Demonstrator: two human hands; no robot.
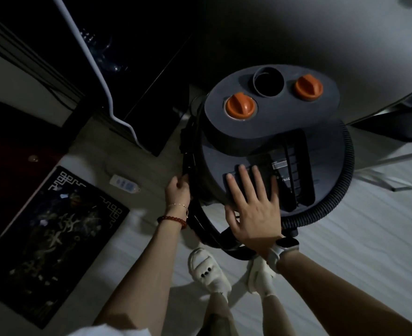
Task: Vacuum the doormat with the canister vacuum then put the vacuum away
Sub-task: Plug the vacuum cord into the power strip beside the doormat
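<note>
At the centre of the view, under a round table (321, 32) that fills the twelve to two o'clock side, the canister vacuum (268, 151) stands on the pale floor (345, 251), its ribbed hose (345, 180) wrapped around its right flank. The doormat (52, 238) lies flat at eight o'clock, well apart from the vacuum. The right hand (253, 209) rests open and flat on the lid, fingers spread, holding nothing. The left hand (178, 190) has its grip closed on the dark strap or cord (188, 163) at the vacuum's nine o'clock edge. To park it well, I would steady the lid, keep hose and cord tucked close, and push gently.
</note>
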